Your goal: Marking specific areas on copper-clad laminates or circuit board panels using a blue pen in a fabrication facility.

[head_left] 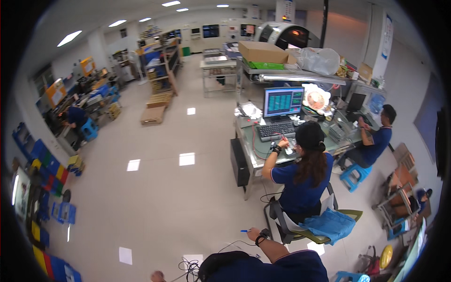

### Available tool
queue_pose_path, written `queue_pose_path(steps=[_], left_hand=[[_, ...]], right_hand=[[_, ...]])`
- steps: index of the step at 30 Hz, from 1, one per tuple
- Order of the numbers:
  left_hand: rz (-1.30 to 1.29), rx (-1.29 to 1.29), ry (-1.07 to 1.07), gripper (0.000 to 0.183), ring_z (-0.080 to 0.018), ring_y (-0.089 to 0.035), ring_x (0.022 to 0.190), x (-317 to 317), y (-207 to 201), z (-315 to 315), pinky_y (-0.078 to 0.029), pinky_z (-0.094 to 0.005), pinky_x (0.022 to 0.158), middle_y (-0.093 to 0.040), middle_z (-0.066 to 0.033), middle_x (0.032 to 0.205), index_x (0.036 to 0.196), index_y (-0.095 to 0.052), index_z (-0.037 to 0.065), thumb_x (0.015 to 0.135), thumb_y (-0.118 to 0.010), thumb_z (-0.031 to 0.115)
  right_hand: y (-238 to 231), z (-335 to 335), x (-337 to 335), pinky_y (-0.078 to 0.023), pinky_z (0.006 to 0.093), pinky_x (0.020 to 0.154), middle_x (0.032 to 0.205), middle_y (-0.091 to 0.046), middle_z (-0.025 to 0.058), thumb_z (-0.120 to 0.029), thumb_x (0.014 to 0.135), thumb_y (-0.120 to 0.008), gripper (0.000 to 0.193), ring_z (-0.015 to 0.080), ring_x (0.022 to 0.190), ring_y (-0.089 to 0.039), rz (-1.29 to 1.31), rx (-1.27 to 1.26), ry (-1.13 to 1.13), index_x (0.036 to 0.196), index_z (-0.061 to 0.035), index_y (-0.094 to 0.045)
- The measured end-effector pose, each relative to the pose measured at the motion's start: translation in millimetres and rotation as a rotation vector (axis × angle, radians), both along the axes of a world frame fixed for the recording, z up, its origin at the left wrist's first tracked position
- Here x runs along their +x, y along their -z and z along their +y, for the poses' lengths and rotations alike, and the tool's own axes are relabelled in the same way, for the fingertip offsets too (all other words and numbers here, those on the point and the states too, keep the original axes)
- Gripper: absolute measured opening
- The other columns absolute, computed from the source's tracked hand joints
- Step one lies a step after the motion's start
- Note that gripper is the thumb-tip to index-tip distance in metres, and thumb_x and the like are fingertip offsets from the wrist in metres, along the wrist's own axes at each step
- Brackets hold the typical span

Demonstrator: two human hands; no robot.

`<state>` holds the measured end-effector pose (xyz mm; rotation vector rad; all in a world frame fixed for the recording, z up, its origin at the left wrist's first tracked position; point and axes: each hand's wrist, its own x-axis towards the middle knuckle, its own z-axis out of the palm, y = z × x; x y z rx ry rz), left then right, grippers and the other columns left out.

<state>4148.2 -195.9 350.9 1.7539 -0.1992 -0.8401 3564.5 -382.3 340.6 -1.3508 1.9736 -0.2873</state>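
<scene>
Neither of my hands can be made out as my own. Close to me at the lower edge, a person in a navy shirt [286, 270] with dark hair [225, 267] reaches an arm forward. That person's hand [253, 233], with a dark band at the wrist, holds a slim blue pen-like thing [244, 231]. Part of another hand [158, 276] shows at the bottom edge; whose it is I cannot tell. Between the two hands lies a tangle of thin black cable [189, 267].
A seated person in a black cap [310, 137] works at a bench with a monitor [283, 102] and keyboard [275, 131]. Another person [379, 141] sits beyond, on a blue stool [355, 177]. Coloured bins [49, 164] line the left. Flattened cardboard [153, 115] lies by the shelves [162, 70].
</scene>
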Motion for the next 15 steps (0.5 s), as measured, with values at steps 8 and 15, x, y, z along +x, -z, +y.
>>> queue_pose_path(steps=[8,15], left_hand=[[-0.073,-0.216,0.053,0.011,-0.0193,-0.061,0.064,-5,-65,-352,-0.045,-0.0273,0.05,-0.058,-0.0076,0.069,0.079,-0.05,0.002,0.075,-0.06,0.0],[0.023,0.455,0.231,0.012,-0.0302,-0.062,0.069,33,12,-348,-0.05,-0.037,0.062,-0.063,-0.0108,0.069,0.071,-0.062,0.006,0.078,-0.054,0.012]], right_hand=[[99,-139,28,-0.049,0.0461,0.078,0.09,-0.065,0.0255,-0.034,0.08,-0.052,0.043,0.0407,0.089,-0.063,-0.084,0.31,0.294,0.099,0.0036,-0.064],[4,-407,155,-0.051,0.036,0.053,0.071,-0.065,0.0139,-0.024,0.082,-0.051,0.032,0.0246,0.064,-0.066,-0.305,0.264,0.481,0.092,0.0038,-0.063]])
